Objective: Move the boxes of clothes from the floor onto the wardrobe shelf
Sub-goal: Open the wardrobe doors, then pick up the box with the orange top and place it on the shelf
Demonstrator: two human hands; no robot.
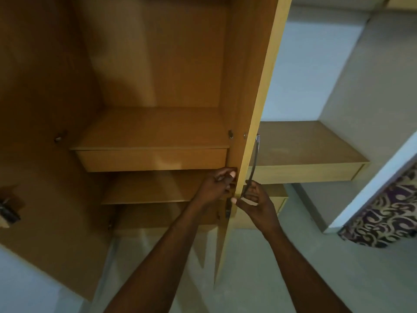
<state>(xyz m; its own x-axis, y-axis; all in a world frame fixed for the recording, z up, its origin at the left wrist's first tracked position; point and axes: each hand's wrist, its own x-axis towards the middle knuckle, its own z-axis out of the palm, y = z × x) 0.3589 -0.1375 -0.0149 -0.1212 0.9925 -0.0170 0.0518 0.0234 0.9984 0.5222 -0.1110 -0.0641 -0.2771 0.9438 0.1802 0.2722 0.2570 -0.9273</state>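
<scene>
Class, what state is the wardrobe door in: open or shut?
Open. The door stands edge-on to the camera, exposing the bare shelves inside; both hands hold its edge.

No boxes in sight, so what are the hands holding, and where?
Both grip the wardrobe door: left hand on its inner edge, right hand at the handle's lower end.
</scene>
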